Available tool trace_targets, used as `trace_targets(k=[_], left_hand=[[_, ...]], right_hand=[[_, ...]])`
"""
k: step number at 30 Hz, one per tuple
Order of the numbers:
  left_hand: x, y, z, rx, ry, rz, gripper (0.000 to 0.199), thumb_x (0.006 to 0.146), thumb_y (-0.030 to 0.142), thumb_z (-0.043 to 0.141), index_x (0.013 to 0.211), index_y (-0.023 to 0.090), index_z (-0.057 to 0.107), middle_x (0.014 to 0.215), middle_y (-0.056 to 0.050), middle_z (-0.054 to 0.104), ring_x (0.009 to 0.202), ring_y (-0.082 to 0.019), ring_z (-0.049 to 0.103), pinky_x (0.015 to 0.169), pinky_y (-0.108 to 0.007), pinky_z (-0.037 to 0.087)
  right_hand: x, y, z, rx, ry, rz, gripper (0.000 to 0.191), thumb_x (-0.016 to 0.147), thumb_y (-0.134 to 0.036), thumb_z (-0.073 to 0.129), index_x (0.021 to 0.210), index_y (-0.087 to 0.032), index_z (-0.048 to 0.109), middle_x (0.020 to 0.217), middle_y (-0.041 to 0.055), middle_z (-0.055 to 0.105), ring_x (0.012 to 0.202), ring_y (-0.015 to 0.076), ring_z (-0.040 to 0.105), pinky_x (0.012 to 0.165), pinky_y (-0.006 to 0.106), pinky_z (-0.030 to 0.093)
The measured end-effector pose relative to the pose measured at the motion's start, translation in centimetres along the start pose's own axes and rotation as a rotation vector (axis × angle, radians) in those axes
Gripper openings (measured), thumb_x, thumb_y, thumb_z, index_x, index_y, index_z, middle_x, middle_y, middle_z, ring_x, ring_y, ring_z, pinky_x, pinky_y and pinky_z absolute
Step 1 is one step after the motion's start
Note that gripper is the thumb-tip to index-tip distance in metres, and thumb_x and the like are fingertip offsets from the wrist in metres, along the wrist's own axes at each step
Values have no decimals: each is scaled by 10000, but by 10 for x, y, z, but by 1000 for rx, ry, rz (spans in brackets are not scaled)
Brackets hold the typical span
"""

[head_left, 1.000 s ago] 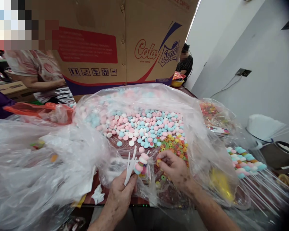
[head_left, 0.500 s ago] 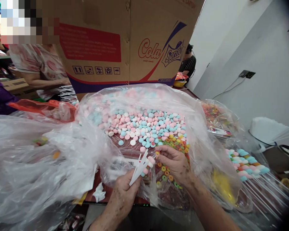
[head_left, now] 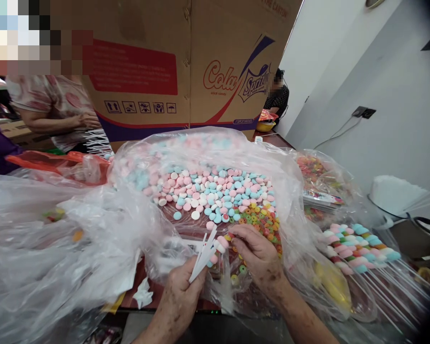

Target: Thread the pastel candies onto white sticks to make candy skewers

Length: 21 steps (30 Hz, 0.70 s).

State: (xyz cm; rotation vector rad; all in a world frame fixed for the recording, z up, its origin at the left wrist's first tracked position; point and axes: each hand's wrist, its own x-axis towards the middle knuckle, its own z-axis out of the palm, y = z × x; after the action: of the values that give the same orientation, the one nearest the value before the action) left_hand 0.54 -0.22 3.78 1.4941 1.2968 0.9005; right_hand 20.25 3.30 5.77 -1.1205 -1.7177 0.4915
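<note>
My left hand is closed around a bundle of white sticks that fans upward. Pink and white candies are threaded near the top of one stick. The fingers of my right hand pinch a small ring gummy against the end of those candies. Behind both hands, pink, white and blue candies spread out of a clear plastic bag. Loose ring gummies in yellow, green and orange lie just beyond my right hand.
A tall carton stands at the back. Finished-looking candy skewers lie at the right, near a bag of gummies. Crumpled plastic covers the left. One person is at back left, another behind the carton.
My right hand has brought the ring gummy in against the candies on the stick. The view has shifted slightly, and more of the skewers at the right shows.
</note>
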Motion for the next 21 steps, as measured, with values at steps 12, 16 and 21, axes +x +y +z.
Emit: trace_targets(k=[12, 16, 21], left_hand=[[-1, -4, -1, -51, 12, 4, 291, 882, 378, 481, 670, 198, 565, 577, 45, 441, 554, -147, 388, 528, -239, 310], [-1, -5, -2, -53, 44, -25, 338, 877, 405, 485, 599, 214, 491, 554, 48, 437, 535, -147, 401, 523, -245, 306], [1, -6, -1, -75, 73, -15, 343, 872, 411, 496, 593, 210, 500, 537, 50, 429, 520, -140, 391, 507, -247, 300]], right_hand=[[-10, -6, 7, -13, -91, -97, 303, 926, -166, 483, 1139, -241, 685, 1019, 72, 680, 927, 166, 654, 792, 275, 548], [-10, -8, 12, 2, -118, -85, 295, 928, -175, 483, 1127, -237, 692, 948, 60, 673, 859, 152, 652, 751, 256, 544], [0, -14, 5, 80, -247, -16, 278, 935, -234, 487, 1120, -245, 694, 965, 50, 674, 885, 159, 643, 782, 272, 528]])
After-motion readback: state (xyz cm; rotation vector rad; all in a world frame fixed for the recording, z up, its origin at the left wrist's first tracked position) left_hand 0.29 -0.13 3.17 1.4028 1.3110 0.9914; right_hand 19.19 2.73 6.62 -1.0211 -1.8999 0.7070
